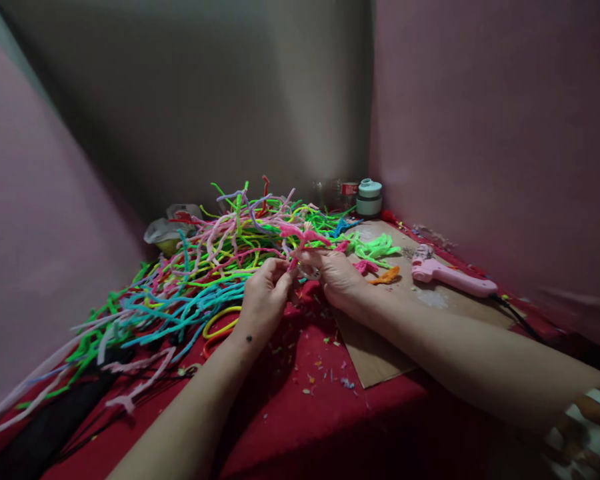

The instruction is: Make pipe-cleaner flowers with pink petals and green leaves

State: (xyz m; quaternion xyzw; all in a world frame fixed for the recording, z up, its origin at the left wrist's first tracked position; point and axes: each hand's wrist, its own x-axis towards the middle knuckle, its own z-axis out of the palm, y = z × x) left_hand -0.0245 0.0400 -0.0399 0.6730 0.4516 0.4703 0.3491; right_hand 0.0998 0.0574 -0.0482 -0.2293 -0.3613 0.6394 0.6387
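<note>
Both hands meet at the middle of the view, above a red cloth [305,400]. My left hand [267,290] pinches the lower end of a pink fuzzy piece [305,233]. Close beside it on the right, my right hand [335,273] has its fingers closed on the same piece, whose pink arms spread above the fingers. A small clear, shiny thing shows between the hands, too small to name. Behind and left of them lies a big heap of colourful pipe cleaners [220,240].
On a cardboard sheet [380,360] at the right lie a pink glue gun [453,277], green strands [375,247] and an orange piece [386,275]. A lidded jar [369,199] stands behind. Yellow and red loops lie left, with scraps scattered over the cloth.
</note>
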